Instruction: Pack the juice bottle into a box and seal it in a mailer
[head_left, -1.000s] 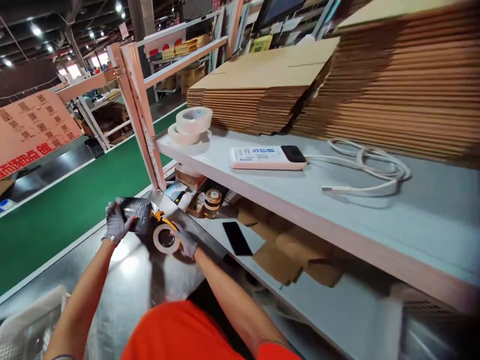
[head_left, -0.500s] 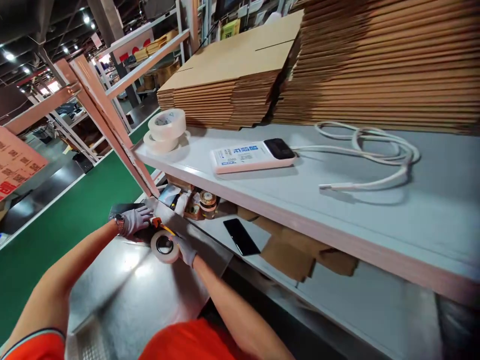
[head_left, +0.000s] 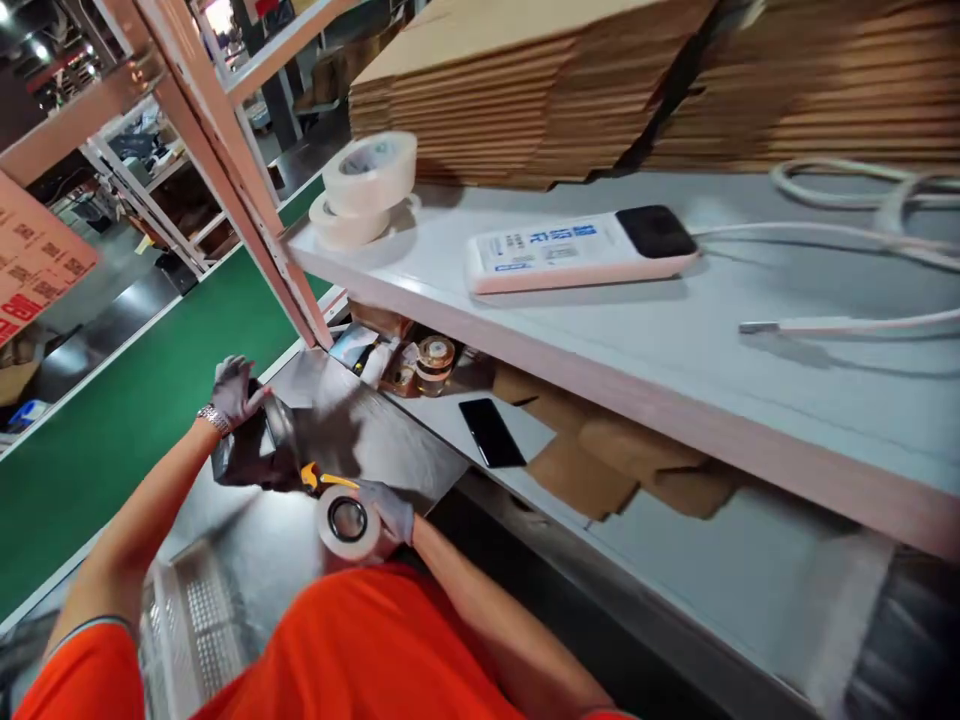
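**On the metal table (head_left: 405, 450): risk of a slip, a crooked strip, a stuck glove**

Left hand (head_left: 236, 390), gloved, curled shut on the far end of a dark shiny bag (head_left: 251, 455), holding it a little off the table. Right hand (head_left: 390, 508), gloved too, wrapped around a tape roll (head_left: 346, 520) with a yellow handle (head_left: 321, 480), right up against the near edge of the bag. All of it close to the body, near the table edge.

Could slip: shiny bag, thin gloves, a grip at only 1 end. Could twist the bag and leave the tape crooked or wrinkled. Could stick tape to a glove finger, with both hands so near each other. Could nick a glove on the cutter by the handle; too blurred to tell where the teeth sit. Could knock the black phone (head_left: 491, 432), lying near on the low shelf.

Well apart, up on the top shelf (head_left: 675, 340): 2 spare rolls (head_left: 367, 185), a white power bank (head_left: 555, 255), a cable (head_left: 847, 322), stacks of flat cardboard (head_left: 540, 90).
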